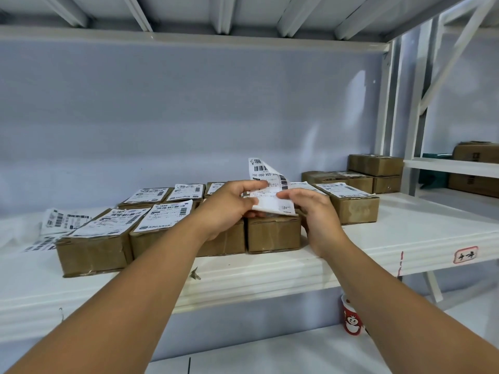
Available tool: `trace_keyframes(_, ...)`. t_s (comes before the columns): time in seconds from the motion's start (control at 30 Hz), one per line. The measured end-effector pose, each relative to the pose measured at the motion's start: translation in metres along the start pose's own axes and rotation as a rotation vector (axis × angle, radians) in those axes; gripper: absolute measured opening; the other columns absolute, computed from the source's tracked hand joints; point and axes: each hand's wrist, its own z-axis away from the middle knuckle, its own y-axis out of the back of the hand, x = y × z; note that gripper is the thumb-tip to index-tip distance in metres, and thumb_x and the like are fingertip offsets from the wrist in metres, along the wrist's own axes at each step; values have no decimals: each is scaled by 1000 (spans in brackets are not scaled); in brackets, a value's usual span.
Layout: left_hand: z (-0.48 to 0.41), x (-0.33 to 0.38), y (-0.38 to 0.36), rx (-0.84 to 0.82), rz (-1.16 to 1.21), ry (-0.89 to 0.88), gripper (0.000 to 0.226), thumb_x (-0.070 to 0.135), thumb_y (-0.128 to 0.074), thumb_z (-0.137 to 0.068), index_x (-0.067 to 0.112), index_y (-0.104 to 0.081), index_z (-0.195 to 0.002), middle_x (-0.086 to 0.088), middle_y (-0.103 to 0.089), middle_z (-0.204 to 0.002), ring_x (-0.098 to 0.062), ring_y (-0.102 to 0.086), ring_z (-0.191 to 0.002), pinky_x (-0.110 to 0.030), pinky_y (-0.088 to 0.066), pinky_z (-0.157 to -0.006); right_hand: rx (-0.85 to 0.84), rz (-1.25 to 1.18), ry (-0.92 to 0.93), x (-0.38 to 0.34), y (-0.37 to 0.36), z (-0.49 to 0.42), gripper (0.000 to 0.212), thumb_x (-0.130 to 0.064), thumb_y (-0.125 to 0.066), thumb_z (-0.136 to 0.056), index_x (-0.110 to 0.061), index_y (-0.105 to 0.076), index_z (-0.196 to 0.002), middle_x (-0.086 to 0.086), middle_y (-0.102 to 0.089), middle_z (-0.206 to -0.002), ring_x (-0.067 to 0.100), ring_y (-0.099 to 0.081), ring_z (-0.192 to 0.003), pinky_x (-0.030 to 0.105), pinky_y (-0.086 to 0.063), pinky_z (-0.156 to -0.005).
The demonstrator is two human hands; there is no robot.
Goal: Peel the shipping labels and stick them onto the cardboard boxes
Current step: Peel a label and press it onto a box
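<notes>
The left hand [229, 209] and right hand [316, 211] each pinch a side of the label [266, 190], just above a bare box [272, 233]. Its curling top could fold over and stick to itself.

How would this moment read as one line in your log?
step: peeling label | left hand: pinches label | right hand: pinches label | place: above cardboard box on shelf

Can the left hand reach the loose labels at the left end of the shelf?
Probably yes, once free: the left hand pinches the label, but nothing stands over the loose labels.
</notes>
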Motion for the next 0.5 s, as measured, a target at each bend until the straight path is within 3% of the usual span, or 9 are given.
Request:
trace_keyframes(0.07,-1,-2,2,5,-42,-5,40,5,-55,-91,34,-61,-118,8,-54,-132,-12,-57,-113,-31,-44,-102,-7,25,-11,0,-1,0,23,6,-49,-89,-5,-70,-86,10,-70,-93,20,-66,-84,19,-53,-62)
trace_keyframes(0.13,-1,-2,3,-6,-44,18,41,10,-64,-86,33,-60,-120,8,-54,-132,-12,-53,-118,-33,-40,-106,-12,39,-30,1,-1,0,28,11,-49,-85,-7,-70,-88,11,-69,-97,18,-65,-81,20,-53,-61)
trace_keyframes(0.27,0,1,2,-10,-110,39,54,17,-75,-78,34,-56,-126,6,-61,-124,-10,-59,-102,-24,-41,-101,-7,70,-17,3,-1,-2,31,11,-51,-82,-11,-72,-85,13,-68,-105,23,-64,-92,27,-53,-73)
trace_keyframes(0.37,1,0,2,-24,-113,21,56,20,-77,-75,35,-56,-125,-6,-66,-117,-13,-60,-84,-28,-41,-101,4,65,-32,4,0,-3,32,11,-49,-81,-11,-72,-83,16,-68,-107,25,-64,-92,29,-52,-71)
trace_keyframes(0.5,1,-3,1,-14,-110,1,54,26,-78,-70,42,-57,-118,-3,-65,-105,-21,-64,-94,-39,-40,-105,6,71,-48,3,0,-3,33,11,-48,-81,-12,-72,-83,16,-68,-106,24,-64,-88,27,-52,-66)
